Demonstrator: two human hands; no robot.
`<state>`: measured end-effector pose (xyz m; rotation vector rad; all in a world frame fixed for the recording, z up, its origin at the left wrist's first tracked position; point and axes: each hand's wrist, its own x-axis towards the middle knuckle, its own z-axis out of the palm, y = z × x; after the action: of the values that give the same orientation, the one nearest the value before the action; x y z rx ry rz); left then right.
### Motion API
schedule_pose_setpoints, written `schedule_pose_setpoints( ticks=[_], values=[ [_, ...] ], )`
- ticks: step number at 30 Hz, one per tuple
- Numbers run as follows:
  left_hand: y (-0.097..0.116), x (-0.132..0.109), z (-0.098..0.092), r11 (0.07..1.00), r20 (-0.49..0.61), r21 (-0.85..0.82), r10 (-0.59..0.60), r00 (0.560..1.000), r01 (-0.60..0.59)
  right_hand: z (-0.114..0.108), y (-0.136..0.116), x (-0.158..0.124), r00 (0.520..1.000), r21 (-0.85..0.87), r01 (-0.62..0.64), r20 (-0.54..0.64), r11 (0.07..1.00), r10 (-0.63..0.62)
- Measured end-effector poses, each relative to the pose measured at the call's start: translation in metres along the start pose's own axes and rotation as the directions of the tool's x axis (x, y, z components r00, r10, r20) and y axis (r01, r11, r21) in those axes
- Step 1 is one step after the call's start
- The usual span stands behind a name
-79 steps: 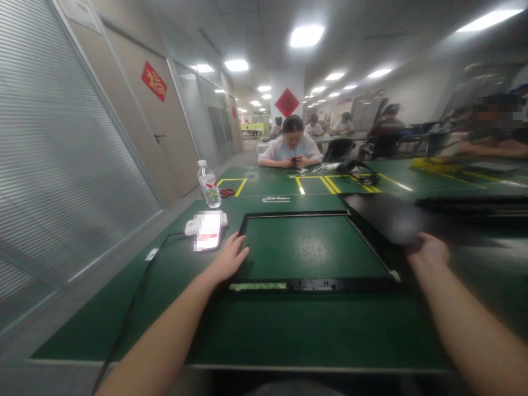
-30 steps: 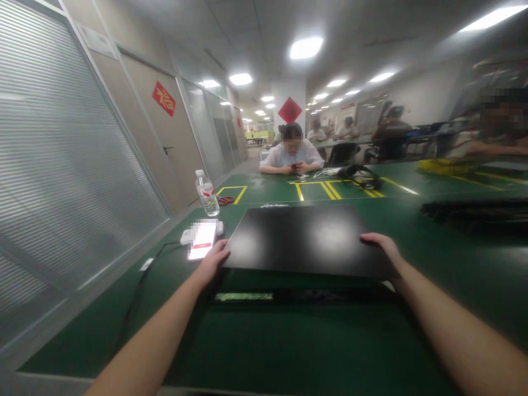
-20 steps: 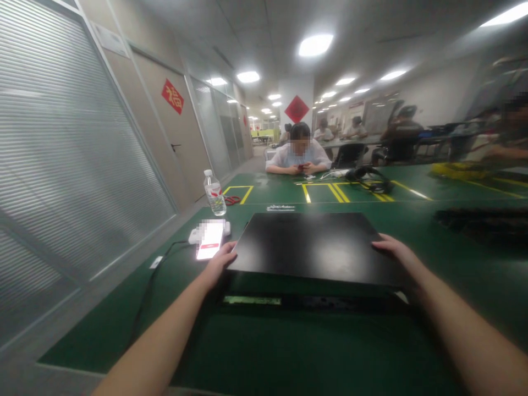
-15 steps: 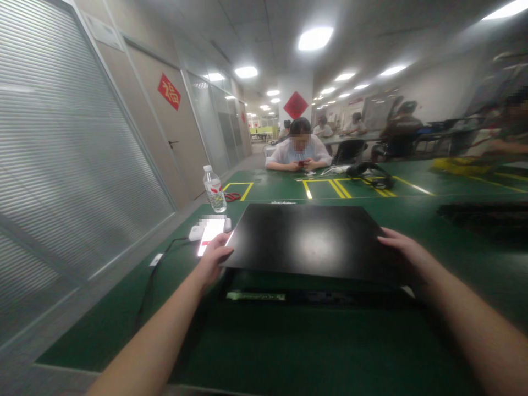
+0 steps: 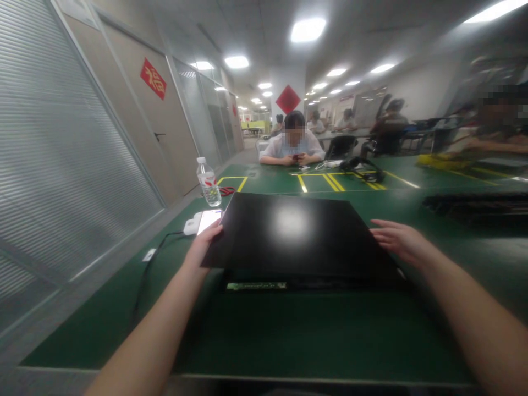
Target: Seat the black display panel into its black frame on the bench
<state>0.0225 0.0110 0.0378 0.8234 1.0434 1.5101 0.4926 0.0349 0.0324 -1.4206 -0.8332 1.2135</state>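
A glossy black display panel (image 5: 284, 242) is tilted above the green table, reflecting a ceiling light. My left hand (image 5: 206, 237) is closed on its left edge, thumb on top, other fingers hidden beneath. At the right edge, my right hand (image 5: 398, 239) is open with its fingers stretched and apart; I cannot tell whether the fingertips touch the panel. Below the near edge shows a dark flat piece with a green circuit board strip (image 5: 256, 286); the panel covers most of it. Next to my left hand lies a lit phone (image 5: 208, 219).
A water bottle (image 5: 209, 183), red-handled scissors (image 5: 226, 191) and a white charger (image 5: 192, 224) with a black cable are at the left of the green table (image 5: 309, 341). Stacked dark pieces (image 5: 470, 212) lie right. A person (image 5: 292, 140) sits opposite; headphones (image 5: 363, 168) lie nearby.
My right hand has loosened from the panel's right edge and its fingers have spread. The panel has shifted slightly left and toward me, its near left corner lower. The camera view has turned a little.
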Motion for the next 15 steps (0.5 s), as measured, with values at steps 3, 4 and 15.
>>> schedule_pose_setpoints(
  ticks=[3, 4, 15],
  values=[
    [-0.002, 0.002, -0.0037, 1.0, -0.068, 0.011, -0.028, 0.997, 0.028, -0.0026, 0.0042, 0.0074, 0.999, 0.014, 0.008, -0.042, 1.0, -0.008],
    [-0.0026, 0.0025, -0.005, 0.999, -0.086, 0.018, -0.04, 0.995, 0.042, -0.0028, 0.0056, 0.0092, 0.999, 0.02, 0.004, -0.044, 1.0, -0.003],
    [-0.0081, 0.0025, -0.0023, 0.997, -0.287, 0.059, -0.032, 0.957, 0.051, -0.0009, 0.0093, 0.0101, 0.988, -0.046, 0.04, -0.144, 0.998, -0.046]
  ],
)
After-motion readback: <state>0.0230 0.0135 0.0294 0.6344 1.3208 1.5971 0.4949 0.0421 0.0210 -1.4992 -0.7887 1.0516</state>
